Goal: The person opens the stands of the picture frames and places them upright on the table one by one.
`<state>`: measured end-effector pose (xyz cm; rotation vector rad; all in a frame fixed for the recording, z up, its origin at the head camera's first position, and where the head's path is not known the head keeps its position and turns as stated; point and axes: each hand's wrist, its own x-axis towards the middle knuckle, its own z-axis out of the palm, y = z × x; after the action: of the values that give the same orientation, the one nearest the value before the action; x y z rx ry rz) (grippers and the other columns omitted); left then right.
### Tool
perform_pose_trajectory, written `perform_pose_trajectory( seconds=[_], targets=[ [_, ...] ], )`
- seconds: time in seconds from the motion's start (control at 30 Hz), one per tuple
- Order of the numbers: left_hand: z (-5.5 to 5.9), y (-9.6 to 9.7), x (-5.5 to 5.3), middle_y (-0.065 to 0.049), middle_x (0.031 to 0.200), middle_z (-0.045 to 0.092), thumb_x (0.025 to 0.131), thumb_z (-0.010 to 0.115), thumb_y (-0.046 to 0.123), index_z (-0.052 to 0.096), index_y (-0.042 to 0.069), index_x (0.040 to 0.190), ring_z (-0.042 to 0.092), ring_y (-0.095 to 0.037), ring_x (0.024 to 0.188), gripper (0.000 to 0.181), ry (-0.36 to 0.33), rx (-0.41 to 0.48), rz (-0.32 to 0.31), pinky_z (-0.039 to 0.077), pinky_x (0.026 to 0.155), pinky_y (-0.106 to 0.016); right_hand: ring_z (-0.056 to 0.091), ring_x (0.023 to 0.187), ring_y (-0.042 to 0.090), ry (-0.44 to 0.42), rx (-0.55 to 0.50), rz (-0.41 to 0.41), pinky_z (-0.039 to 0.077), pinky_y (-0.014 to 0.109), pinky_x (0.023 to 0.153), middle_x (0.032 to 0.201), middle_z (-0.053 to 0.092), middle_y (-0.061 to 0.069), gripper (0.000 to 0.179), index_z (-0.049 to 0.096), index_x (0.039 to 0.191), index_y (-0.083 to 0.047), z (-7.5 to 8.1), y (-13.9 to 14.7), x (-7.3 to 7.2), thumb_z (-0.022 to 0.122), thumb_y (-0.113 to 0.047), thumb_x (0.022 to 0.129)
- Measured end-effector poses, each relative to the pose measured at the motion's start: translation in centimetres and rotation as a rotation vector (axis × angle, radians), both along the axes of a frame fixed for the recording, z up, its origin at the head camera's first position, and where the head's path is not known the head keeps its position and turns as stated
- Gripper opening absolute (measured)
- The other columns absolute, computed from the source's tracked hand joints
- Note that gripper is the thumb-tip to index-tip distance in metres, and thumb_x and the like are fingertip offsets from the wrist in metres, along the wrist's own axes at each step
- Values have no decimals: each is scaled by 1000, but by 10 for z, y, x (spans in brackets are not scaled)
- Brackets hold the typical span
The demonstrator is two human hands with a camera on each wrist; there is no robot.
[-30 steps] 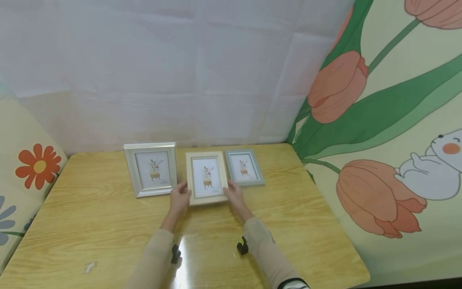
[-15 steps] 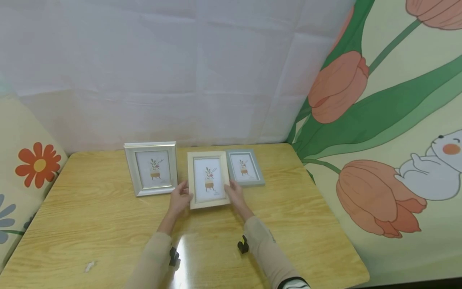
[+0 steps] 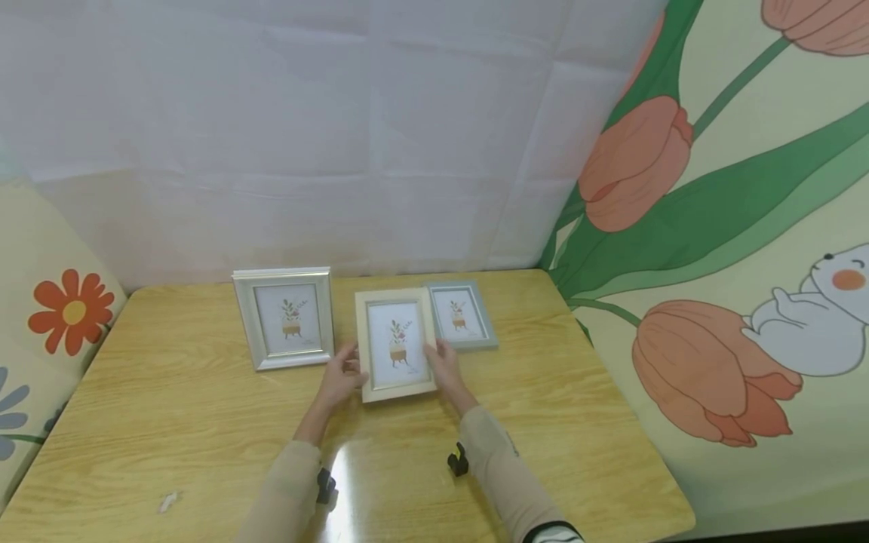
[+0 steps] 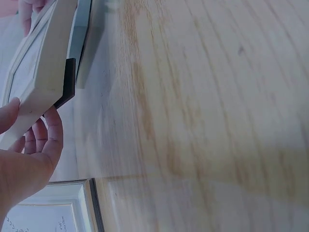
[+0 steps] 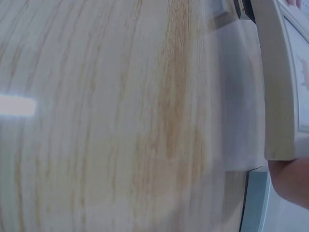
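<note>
cream frame smooth and matt, silvery frame glossy with a metallic sheen, blue-grey frame smooth, bench wood-grained with a shiny, light-reflecting top, backdrop creased matt sheeting, sleeves soft matt cloth.

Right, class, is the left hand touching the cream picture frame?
Touching: the left wrist view shows the left hand gripping the cream picture frame, thumb against its front.

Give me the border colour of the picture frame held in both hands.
Picture frame border: pale cream, best seen in the head view.
</note>
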<state>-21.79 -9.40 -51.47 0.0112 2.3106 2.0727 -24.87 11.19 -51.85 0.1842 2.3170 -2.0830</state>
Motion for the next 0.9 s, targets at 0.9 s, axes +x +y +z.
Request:
perform_pose_trajectory(
  seconds=[0.9],
  targets=[
    [8,1,5,-27,115,46,69,59,-14,31,-9,131,48,-27,92,69,-88,109,-35,50,69,-26,56,79,21,36,126,-75,50,33,72,92,58,12,40,49,114,1,3,-6,4,53,-30,89]
  ],
)
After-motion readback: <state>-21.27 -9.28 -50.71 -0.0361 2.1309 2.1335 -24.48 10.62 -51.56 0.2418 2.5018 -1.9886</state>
